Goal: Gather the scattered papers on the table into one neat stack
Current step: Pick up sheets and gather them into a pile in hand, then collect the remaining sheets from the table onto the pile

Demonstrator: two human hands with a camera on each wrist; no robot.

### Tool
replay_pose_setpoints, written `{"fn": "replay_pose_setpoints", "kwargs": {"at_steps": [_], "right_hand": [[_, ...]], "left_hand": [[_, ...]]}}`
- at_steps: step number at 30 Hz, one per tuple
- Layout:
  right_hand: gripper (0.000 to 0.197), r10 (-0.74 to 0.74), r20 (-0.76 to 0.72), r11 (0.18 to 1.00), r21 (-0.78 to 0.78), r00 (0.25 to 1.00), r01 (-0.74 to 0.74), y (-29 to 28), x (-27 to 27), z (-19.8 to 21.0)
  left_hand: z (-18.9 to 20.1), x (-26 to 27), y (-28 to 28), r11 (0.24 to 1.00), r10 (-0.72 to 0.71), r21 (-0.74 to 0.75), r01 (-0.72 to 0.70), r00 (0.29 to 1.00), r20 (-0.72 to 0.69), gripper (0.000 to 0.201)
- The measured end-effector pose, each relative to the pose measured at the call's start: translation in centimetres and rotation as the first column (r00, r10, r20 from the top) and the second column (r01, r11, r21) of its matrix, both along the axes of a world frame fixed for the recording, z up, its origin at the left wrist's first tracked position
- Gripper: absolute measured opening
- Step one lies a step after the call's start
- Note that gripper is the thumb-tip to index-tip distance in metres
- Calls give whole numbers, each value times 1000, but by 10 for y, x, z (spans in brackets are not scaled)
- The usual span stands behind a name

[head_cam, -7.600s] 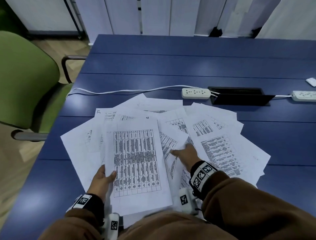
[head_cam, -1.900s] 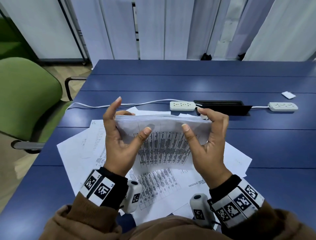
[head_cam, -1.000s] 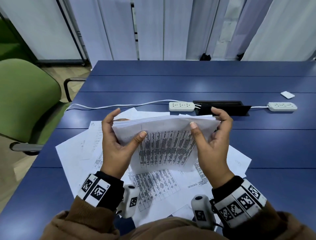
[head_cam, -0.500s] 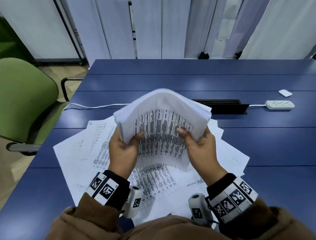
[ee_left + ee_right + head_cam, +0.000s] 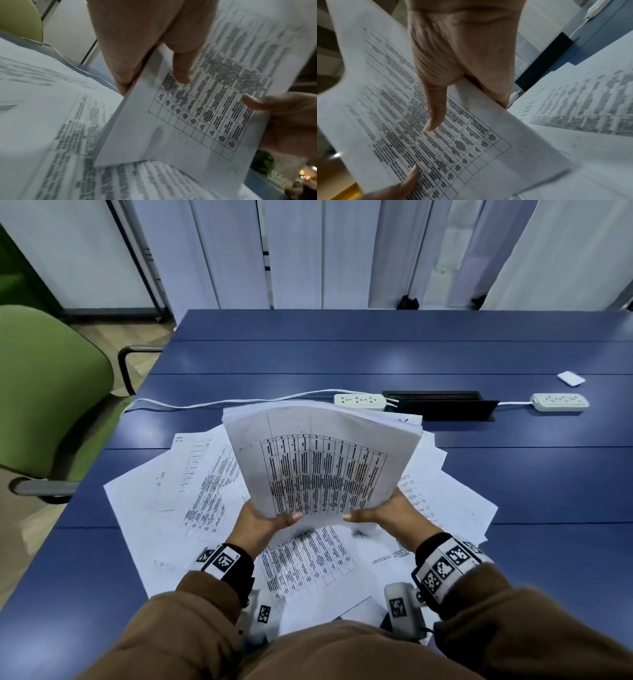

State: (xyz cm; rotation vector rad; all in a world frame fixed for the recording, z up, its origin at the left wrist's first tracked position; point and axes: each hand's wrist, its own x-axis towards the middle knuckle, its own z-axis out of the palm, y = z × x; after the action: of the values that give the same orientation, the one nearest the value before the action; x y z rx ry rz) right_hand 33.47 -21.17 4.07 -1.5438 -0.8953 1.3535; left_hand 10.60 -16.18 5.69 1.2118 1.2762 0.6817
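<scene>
At the bundle's near edge: left hand and right hand pinch the paper bundle, thumbs on top, fingers beneath. It stands tilted, probably for squaring. Loose sheets lie fanned beneath the grip on the table; power strip beyond.

Number "17" on corner of loose sheet; table print on other papers illegible.

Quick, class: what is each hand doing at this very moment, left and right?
Left hand: grips the lower left edge of the bundle of papers, thumb on top.
Right hand: grips the bundle's lower right edge, thumb on top.
</scene>
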Motion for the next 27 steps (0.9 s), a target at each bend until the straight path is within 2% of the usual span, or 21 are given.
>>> {"fn": "replay_pose_setpoints", "kwargs": {"at_steps": [1,2,5,7,8,9,11,13,15,16,17,18,19,21,22,24,27], "right_hand": [[88,5,0,1000,-14,1000,-5,3,-1,-3],[87,-2,-7,1000,-7,1000,2,7,-3,-2],[54,-47,-99,996,74,994,55,18,-5,12],[46,-115,-182,983,121,976,139,22,-1,16],[43,-144,-171,979,118,975,166,23,2,14],[42,-156,-93,982,88,983,164,22,4,6],[47,-57,248,992,-91,967,81,16,4,-14],[68,153,507,955,-297,848,5,6,-9,-36],[92,343,680,912,-407,648,-55,-2,-32,-53],[99,397,741,900,-430,541,-71,-4,-43,-58],[103,410,779,901,-427,475,-78,-4,-52,-61],[102,406,784,904,-419,469,-82,-2,-59,-65],[96,380,758,914,-396,530,-88,0,-64,-68],[75,276,637,940,-334,720,-65,4,-69,-74],[63,245,587,944,-325,771,-53,6,-71,-77],[40,201,550,958,-283,811,-46,7,-73,-77],[22,49,527,975,-211,848,75,11,-67,-68]], "left_hand": [[-7,0,1,1000,10,8,-9,1000,-21,23],[-11,0,2,999,26,22,-26,999,-19,17],[-11,-5,8,989,144,33,-145,989,16,6],[-14,-19,15,967,250,38,-251,968,20,6],[-18,-31,18,957,288,41,-288,958,-2,5],[-25,-44,20,942,334,37,-333,942,-16,7],[-43,-73,20,907,420,-9,-421,906,-50,19],[-57,-96,13,878,467,-55,-475,877,-112,25],[-68,-109,1,860,479,-102,-500,860,-177,28],[-74,-112,-5,848,482,-131,-514,850,-214,37],[-80,-115,-10,835,476,-167,-524,841,-257,45],[-86,-116,-14,828,459,-205,-521,841,-285,48],[-92,-118,-16,823,451,-223,-523,839,-303,46],[-100,-120,-15,823,426,-249,-510,845,-324,44],[-101,-119,-16,824,397,-281,-492,855,-334,51],[-105,-122,-14,835,339,-311,-453,870,-358,76],[-114,-130,-8,808,381,-343,-479,869,-315,82]]}}
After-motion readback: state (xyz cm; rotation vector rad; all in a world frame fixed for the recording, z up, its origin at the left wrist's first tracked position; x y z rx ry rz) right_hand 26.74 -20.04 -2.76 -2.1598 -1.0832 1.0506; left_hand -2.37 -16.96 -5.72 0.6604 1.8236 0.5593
